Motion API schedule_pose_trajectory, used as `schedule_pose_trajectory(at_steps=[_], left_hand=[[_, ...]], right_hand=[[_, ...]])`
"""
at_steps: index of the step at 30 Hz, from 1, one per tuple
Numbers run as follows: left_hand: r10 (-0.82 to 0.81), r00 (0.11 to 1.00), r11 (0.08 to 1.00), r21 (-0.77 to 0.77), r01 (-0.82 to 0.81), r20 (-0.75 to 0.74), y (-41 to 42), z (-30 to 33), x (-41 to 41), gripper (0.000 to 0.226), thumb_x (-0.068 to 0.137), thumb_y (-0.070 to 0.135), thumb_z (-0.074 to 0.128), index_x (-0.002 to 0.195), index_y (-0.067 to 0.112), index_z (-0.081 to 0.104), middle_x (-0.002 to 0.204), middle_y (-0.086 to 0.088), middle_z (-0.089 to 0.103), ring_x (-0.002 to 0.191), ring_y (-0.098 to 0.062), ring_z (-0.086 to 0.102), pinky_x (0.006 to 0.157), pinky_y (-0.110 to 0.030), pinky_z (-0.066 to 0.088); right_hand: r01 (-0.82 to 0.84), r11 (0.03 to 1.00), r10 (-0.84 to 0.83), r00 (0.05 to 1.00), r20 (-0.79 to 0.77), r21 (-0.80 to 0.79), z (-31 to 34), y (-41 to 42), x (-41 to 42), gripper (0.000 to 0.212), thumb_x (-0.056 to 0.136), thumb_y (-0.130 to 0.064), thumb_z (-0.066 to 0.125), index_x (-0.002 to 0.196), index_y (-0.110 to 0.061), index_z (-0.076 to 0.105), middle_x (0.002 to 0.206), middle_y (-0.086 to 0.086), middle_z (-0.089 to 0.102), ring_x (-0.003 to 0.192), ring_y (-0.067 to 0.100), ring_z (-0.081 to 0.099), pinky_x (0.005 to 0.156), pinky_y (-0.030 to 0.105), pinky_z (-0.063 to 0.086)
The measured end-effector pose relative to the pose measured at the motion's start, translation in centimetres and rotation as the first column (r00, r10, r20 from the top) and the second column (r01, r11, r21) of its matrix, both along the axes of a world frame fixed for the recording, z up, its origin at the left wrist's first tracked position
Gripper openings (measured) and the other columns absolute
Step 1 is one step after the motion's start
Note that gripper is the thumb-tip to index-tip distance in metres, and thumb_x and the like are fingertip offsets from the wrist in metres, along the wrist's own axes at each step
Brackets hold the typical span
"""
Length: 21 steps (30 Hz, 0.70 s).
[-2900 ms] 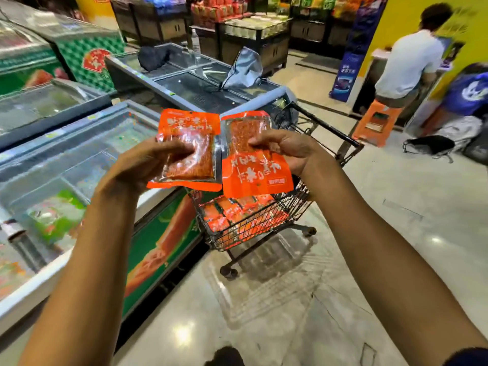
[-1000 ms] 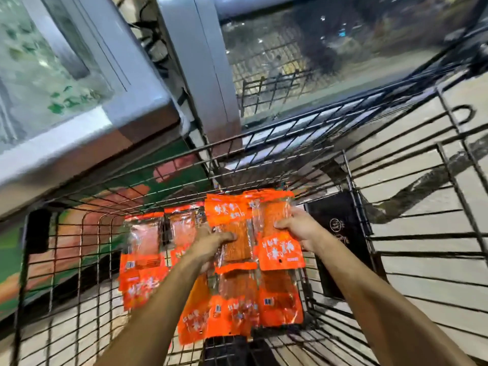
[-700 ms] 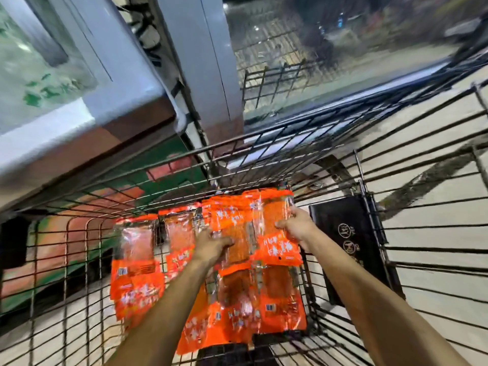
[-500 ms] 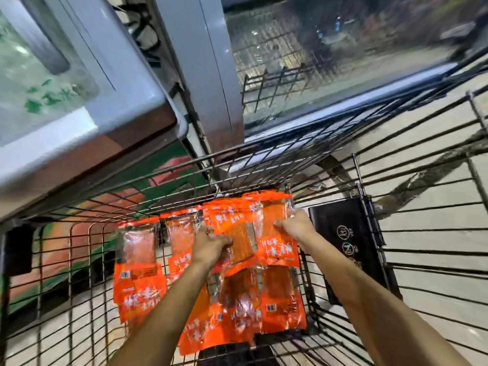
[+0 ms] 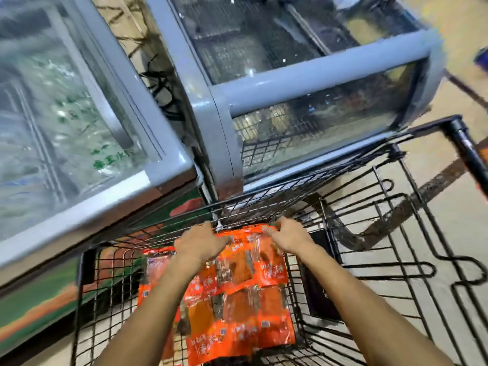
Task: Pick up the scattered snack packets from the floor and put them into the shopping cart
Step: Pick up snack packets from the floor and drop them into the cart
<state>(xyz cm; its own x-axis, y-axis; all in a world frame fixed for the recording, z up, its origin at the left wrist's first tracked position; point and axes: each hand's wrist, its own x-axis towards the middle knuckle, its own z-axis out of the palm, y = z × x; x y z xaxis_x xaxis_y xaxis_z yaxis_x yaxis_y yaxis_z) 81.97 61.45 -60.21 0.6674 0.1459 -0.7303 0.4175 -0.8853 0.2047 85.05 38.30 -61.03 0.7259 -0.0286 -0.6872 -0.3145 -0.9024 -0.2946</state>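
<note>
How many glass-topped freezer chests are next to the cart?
2. One freezer stands at the left; a second freezer sits just beyond the shopping cart, touching its far rim. More could lie outside the view.

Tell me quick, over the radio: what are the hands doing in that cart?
Left hand and right hand low in the shopping cart, on the orange snack packets. Grip blurred. More packets piled beneath. Nothing in the way.

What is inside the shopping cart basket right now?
Orange snack packets lie overlapping on the wire shopping cart floor. The left hand and right hand rest on the farthest ones. Whatever lies beneath the pile is covered.
</note>
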Motion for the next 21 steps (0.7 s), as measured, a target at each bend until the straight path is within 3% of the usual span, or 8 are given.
schedule_pose_trajectory(at_steps=[4, 9, 14, 21], left_hand=[[-0.072, 0.996, 0.996, 0.052, 0.069, 0.059, 0.3, 9.3, 0.9, 0.104, 0.069, 0.093, 0.038, 0.147, 0.025, 0.045, 0.149, -0.012, 0.052, 0.135, -0.036, 0.052, 0.111, -0.051, 0.042], [-0.11, 0.952, 0.967, 0.252, 0.037, 0.285, -0.7, 22.4, -0.3, 0.097, 0.079, 0.091, 0.034, 0.153, 0.029, 0.037, 0.157, -0.011, 0.042, 0.141, -0.038, 0.043, 0.113, -0.056, 0.037], [-0.138, 0.797, 0.922, 0.371, -0.114, 0.588, -1.9, 35.5, -3.6, 0.086, 0.087, 0.083, 0.034, 0.15, 0.025, 0.04, 0.151, -0.012, 0.047, 0.136, -0.039, 0.046, 0.107, -0.055, 0.043], [-0.175, 0.628, 0.866, 0.422, -0.267, 0.758, -0.1, 51.5, -9.5, 0.083, 0.088, 0.083, 0.031, 0.152, 0.029, 0.038, 0.159, -0.01, 0.038, 0.14, -0.038, 0.04, 0.11, -0.053, 0.039]], right_hand=[[-0.142, 0.989, 0.144, 0.986, 0.089, -0.031, 8.7, 0.1, 1.1, 0.076, 0.088, -0.071, 0.048, 0.129, -0.007, 0.056, 0.13, 0.024, 0.06, 0.122, 0.036, 0.057, 0.098, 0.04, 0.047], [-0.273, 0.959, 0.283, 0.917, 0.281, -0.073, 21.2, -0.1, 1.3, 0.071, 0.093, -0.064, 0.046, 0.134, -0.006, 0.052, 0.134, 0.022, 0.057, 0.126, 0.036, 0.053, 0.1, 0.042, 0.045], [-0.341, 0.934, 0.348, 0.791, 0.503, -0.11, 33.9, -0.2, 0.4, 0.066, 0.094, -0.059, 0.044, 0.14, -0.011, 0.043, 0.137, 0.023, 0.051, 0.126, 0.04, 0.05, 0.102, 0.049, 0.045], [-0.368, 0.923, 0.33, 0.618, 0.714, -0.108, 48.8, 2.4, -2.7, 0.082, 0.088, -0.076, 0.035, 0.144, -0.016, 0.039, 0.139, 0.021, 0.047, 0.126, 0.04, 0.048, 0.101, 0.049, 0.045]])
